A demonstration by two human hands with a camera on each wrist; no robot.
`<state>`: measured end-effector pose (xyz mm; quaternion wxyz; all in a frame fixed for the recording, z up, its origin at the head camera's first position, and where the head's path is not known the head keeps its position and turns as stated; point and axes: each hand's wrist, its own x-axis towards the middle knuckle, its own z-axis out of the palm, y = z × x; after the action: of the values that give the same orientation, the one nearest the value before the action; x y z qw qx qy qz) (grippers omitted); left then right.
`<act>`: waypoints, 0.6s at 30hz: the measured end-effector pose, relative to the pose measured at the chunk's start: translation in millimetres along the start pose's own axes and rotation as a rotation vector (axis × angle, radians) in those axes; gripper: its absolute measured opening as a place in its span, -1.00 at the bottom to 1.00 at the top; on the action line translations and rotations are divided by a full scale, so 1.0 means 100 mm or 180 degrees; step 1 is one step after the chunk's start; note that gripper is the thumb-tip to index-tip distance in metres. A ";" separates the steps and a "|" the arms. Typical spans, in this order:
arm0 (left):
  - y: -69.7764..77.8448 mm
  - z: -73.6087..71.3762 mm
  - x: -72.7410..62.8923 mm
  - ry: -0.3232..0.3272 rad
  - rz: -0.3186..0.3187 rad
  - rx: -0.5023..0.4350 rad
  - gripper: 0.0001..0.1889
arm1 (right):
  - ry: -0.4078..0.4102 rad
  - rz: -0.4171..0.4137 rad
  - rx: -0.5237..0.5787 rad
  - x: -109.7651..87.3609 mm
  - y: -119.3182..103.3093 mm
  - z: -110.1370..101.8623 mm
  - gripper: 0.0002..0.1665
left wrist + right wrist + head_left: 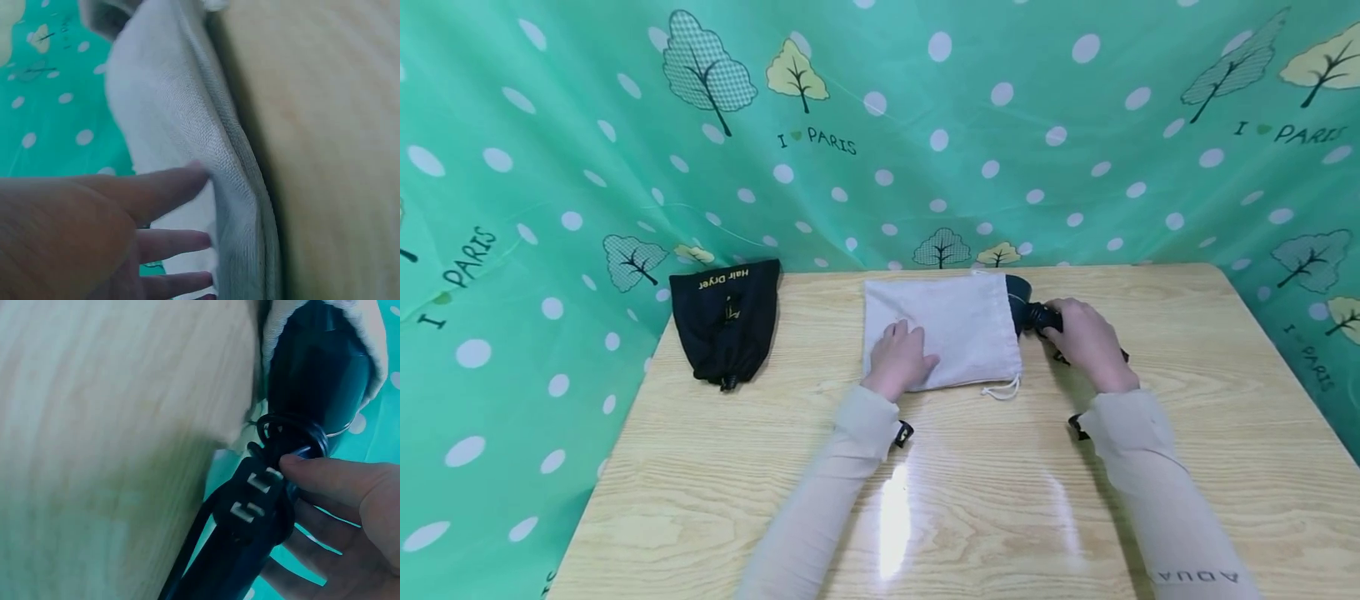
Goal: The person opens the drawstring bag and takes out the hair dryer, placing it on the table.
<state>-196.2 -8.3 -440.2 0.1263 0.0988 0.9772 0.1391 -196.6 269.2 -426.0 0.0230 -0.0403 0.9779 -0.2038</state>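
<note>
A pale grey cloth drawstring bag lies flat toward the back of the table, its mouth to the right. The dark body of a hair dryer sits partly inside that mouth; the bag hides the rest. Its black handle, with the cord wound round it and a two-prong plug, sticks out to the right. My right hand grips this handle, thumb on the cord. My left hand rests on the bag's lower left part, fingers extended; in the left wrist view the thumb touches the cloth.
A black drawstring pouch lettered "Hair Dryer" lies at the table's back left. The bag's white drawstring trails onto the wooden table. A green dotted curtain hangs behind the back edge and along both sides.
</note>
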 end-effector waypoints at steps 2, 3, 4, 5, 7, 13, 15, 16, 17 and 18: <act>0.00 0.04 -0.01 -0.0065 -0.0022 0.0092 -0.37 | 0.0025 0.0001 0.0016 -0.01 0.03 0.01 -0.54; 0.00 0.06 -0.01 -0.0064 -0.0026 0.0109 -0.37 | 0.0041 -0.0002 0.0022 -0.01 0.04 0.02 -0.54; 0.00 0.07 -0.01 -0.0056 -0.0024 0.0119 -0.35 | 0.0060 -0.0007 0.0031 -0.02 0.05 0.02 -0.55; -0.01 0.08 -0.01 -0.0033 -0.0017 0.0119 -0.35 | 0.0077 -0.0011 0.0039 -0.02 0.06 0.02 -0.55; -0.01 0.09 0.00 -0.0026 -0.0009 0.0113 -0.33 | 0.0100 -0.0028 0.0049 -0.02 0.08 0.02 -0.55; -0.03 0.10 0.00 -0.0020 -0.0022 0.0058 -0.32 | 0.0080 -0.0040 0.0054 -0.02 0.10 0.01 -0.54; -0.04 0.11 0.00 -0.0021 -0.0029 0.0057 -0.32 | 0.0068 -0.0030 0.0046 -0.02 0.10 0.01 -0.54; -0.04 0.11 0.00 -0.0022 -0.0028 0.0059 -0.31 | 0.0063 -0.0025 0.0044 -0.02 0.10 0.01 -0.54; -0.05 0.10 0.00 -0.0023 -0.0029 0.0060 -0.31 | 0.0059 -0.0018 0.0045 -0.02 0.10 0.01 -0.54; -0.05 0.10 0.00 -0.0023 -0.0031 0.0057 -0.31 | 0.0060 -0.0016 0.0039 -0.02 0.10 0.00 -0.54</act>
<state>-194.1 -10.4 -451.2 0.1295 0.0956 0.9784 0.1294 -195.4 278.5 -430.5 0.0135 -0.0406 0.9767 -0.2102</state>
